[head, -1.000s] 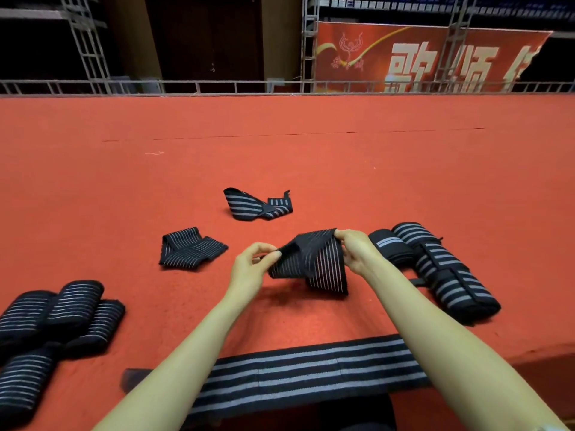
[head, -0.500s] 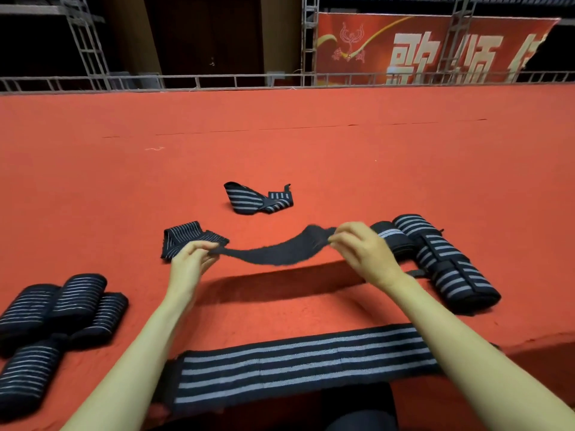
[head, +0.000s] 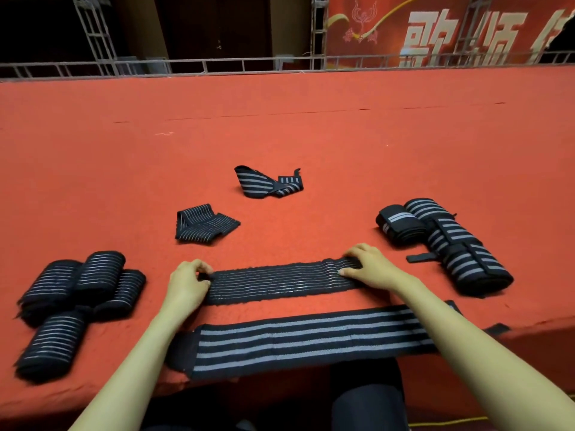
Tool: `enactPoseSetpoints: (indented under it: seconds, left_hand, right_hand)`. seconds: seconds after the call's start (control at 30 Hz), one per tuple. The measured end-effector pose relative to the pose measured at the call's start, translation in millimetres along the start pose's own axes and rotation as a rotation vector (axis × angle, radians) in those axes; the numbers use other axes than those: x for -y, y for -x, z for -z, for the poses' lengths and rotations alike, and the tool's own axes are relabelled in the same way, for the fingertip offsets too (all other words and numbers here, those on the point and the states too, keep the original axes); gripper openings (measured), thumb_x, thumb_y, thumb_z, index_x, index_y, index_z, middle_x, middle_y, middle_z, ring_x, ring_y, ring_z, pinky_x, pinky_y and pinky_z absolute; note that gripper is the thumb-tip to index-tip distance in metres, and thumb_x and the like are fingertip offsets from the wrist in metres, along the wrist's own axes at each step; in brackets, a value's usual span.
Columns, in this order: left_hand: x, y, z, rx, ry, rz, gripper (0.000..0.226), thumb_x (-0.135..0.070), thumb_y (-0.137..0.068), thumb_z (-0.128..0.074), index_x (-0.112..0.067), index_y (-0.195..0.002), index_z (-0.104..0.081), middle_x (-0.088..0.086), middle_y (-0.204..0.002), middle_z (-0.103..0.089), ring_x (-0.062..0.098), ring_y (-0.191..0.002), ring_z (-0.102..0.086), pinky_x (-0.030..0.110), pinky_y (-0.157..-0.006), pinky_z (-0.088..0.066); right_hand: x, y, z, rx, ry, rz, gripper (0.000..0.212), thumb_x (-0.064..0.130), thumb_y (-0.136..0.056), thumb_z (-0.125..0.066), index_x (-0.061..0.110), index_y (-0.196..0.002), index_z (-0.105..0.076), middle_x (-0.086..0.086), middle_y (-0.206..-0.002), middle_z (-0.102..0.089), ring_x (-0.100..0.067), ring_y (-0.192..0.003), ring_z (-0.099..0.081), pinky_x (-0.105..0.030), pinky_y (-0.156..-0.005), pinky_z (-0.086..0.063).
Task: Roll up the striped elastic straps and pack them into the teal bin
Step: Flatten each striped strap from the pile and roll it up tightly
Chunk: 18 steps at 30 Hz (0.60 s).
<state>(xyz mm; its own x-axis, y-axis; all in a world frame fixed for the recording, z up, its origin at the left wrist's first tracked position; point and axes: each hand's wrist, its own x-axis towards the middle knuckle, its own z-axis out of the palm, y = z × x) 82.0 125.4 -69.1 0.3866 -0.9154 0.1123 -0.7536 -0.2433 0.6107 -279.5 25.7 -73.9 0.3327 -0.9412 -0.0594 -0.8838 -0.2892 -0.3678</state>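
A black strap with thin pale stripes (head: 280, 283) lies flat and stretched out on the red carpet in front of me. My left hand (head: 186, 283) pinches its left end with curled fingers. My right hand (head: 370, 267) rests on its right end, fingers bent down onto the fabric. A wider strap with broad grey stripes (head: 311, 340) lies flat nearer to me along the carpet's front edge. Several rolled thin-striped straps (head: 77, 290) sit at the left. Rolled broad-striped straps (head: 451, 244) sit at the right. No teal bin is in view.
Two loose folded straps lie further out: one thin-striped (head: 203, 225) and one broad-striped (head: 267, 183). The red carpeted platform (head: 311, 126) stretches far back to a metal rail (head: 217, 65). Its front edge drops off just before my knees.
The strap was held bunched, then pulled out in the air between my hands; now it lies flat on the carpet with both hands down on its ends.
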Motion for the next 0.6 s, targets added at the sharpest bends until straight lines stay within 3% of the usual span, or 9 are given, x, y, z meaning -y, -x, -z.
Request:
enactPoseSetpoints:
  seconds: [0.13,0.2,0.27,0.37,0.47,0.6]
  left_hand:
    - [1,6,2,-0.045,-0.244,-0.069,0.016,-0.004,-0.08,-0.064,-0.015,-0.091,-0.064,0.008,-0.107,-0.057,0.031,-0.102,-0.051,0.037,-0.087,-0.039]
    - [-2,9,-1,-0.05,-0.341,-0.149,0.025,0.0,-0.08,-0.058,-0.015,-0.098,-0.065,0.005,-0.109,-0.058,0.029,-0.105,-0.049,0.037,-0.087,-0.038]
    - [-12,10,-7,0.027,-0.291,-0.276,0.032,0.001,-0.081,-0.055,-0.016,-0.106,-0.064,0.001,-0.112,-0.057,0.024,-0.108,-0.05,0.034,-0.09,-0.04]
    - [-26,13,-15,0.262,-0.182,-0.387,0.033,-0.022,-0.089,-0.06,-0.021,-0.123,-0.058,-0.005,-0.123,-0.052,0.015,-0.118,-0.047,0.033,-0.102,-0.038]
    - [-31,7,-19,0.376,-0.246,-0.323,0.041,-0.037,-0.089,-0.061,-0.024,-0.127,-0.054,-0.004,-0.128,-0.049,0.015,-0.122,-0.043,0.036,-0.105,-0.036]
    - [-38,-10,-10,0.36,-0.183,-0.276,0.034,-0.034,-0.086,-0.066,-0.021,-0.117,-0.061,0.001,-0.117,-0.055,0.018,-0.109,-0.053,0.031,-0.095,-0.04]
  right_hand:
    - [3,2,-2,-0.077,0.034,0.008,0.049,0.045,-0.085,-0.065,0.018,-0.125,-0.056,-0.005,-0.13,-0.051,-0.026,-0.123,-0.042,-0.036,-0.104,-0.034]
    - [12,5,0,-0.144,0.1,0.099,0.042,0.034,-0.087,-0.065,0.018,-0.125,-0.057,-0.005,-0.129,-0.051,-0.026,-0.125,-0.04,-0.036,-0.105,-0.033]
    - [25,8,1,-0.149,0.092,0.29,0.032,0.016,-0.087,-0.06,0.017,-0.119,-0.061,-0.004,-0.122,-0.056,-0.024,-0.121,-0.044,-0.035,-0.104,-0.034]
    - [45,12,-4,-0.003,0.045,0.438,0.026,0.012,-0.088,-0.052,0.017,-0.11,-0.065,-0.001,-0.111,-0.06,-0.019,-0.109,-0.051,-0.033,-0.099,-0.039]
    - [54,8,-9,0.066,0.127,0.381,0.026,0.018,-0.091,-0.05,0.02,-0.113,-0.062,-0.001,-0.112,-0.056,-0.02,-0.11,-0.05,-0.036,-0.096,-0.041]
    - [74,-7,-6,0.029,0.107,0.379,0.021,0.022,-0.093,-0.051,0.019,-0.111,-0.063,-0.002,-0.111,-0.057,-0.021,-0.109,-0.052,-0.037,-0.094,-0.042]
